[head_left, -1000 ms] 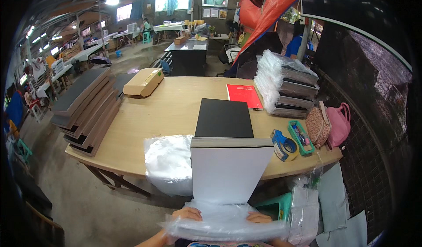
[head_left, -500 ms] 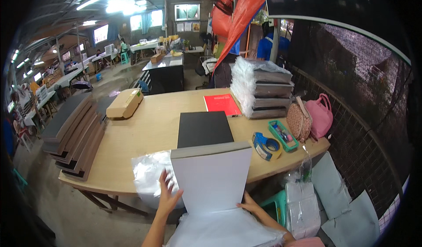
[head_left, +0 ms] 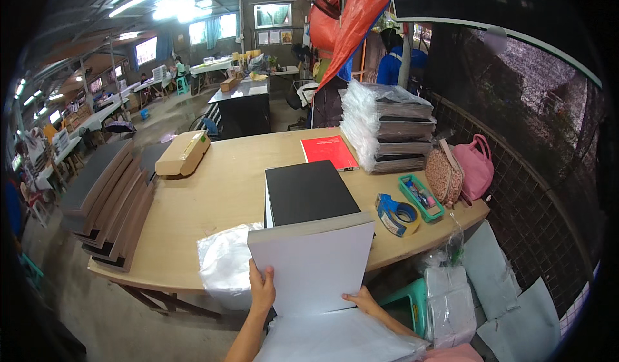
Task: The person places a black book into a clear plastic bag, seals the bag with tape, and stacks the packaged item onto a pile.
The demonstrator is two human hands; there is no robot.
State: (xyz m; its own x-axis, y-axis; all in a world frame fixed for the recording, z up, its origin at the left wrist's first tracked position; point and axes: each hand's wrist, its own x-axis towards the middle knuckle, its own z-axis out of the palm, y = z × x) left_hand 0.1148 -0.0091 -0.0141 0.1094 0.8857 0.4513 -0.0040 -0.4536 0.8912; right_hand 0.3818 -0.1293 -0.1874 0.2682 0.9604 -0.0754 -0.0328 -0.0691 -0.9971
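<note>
A thick, book-like block (head_left: pixel 316 268) stands tilted at the table's near edge, its plain white face toward me and a greyish edge along its top. My left hand (head_left: pixel 262 286) grips its left side, thumb on the white face and fingers behind. At the lower right side my right hand (head_left: pixel 363 299) pinches it, thumb in front. Directly behind lies a black-covered board or book (head_left: pixel 311 193) with a white edge at its left; whether it joins the block I cannot tell. Clear plastic (head_left: pixel 342 336) covers my lap below. Left of the block, a crumpled plastic sheet (head_left: pixel 225 262) overhangs the table edge.
On the wooden table (head_left: pixel 213 188) are stacked black-covered blocks (head_left: pixel 106 201), a cardboard box (head_left: pixel 184 153), a red booklet (head_left: pixel 327 150), plastic-wrapped stacks (head_left: pixel 393 130), a blue tape dispenser (head_left: pixel 394 215), a green tray (head_left: pixel 419 197) and two bags (head_left: pixel 474 165). A green stool (head_left: pixel 412 304) stands at right.
My left hand has closed from spread fingers onto the block's left side. The block has tilted slightly, and more of the black cover shows behind it.
</note>
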